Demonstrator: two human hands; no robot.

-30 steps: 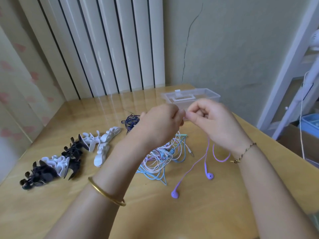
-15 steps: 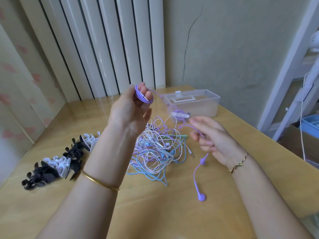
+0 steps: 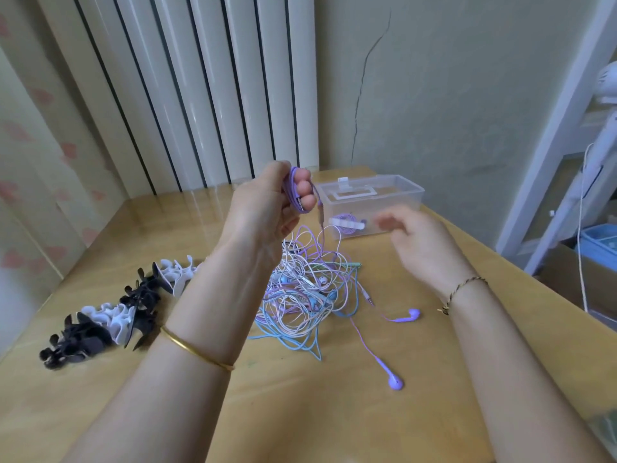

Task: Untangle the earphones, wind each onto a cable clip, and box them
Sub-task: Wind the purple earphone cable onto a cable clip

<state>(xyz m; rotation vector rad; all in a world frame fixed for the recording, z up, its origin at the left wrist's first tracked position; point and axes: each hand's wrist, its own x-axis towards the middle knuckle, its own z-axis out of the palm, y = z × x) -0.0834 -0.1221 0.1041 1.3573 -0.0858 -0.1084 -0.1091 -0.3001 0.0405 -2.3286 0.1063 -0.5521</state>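
Early | 1 wound set [image 3: 347, 224] in box [image 3: 405, 190], far-right corner | left hand [image 3: 263, 212] grips purple earphone coil [image 3: 293, 190] | right hand [image 3: 420, 242] loose, empty | tangle [image 3: 305, 292] in middle of bench [image 3: 300, 416], clips [image 3: 110, 317] at left edge unused

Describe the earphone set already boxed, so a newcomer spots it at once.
Find the clear plastic box at the table's far edge. Inside lies a purple earphone coil on a white clip. Unlike the tangle in front, it is neatly wound and clipped.
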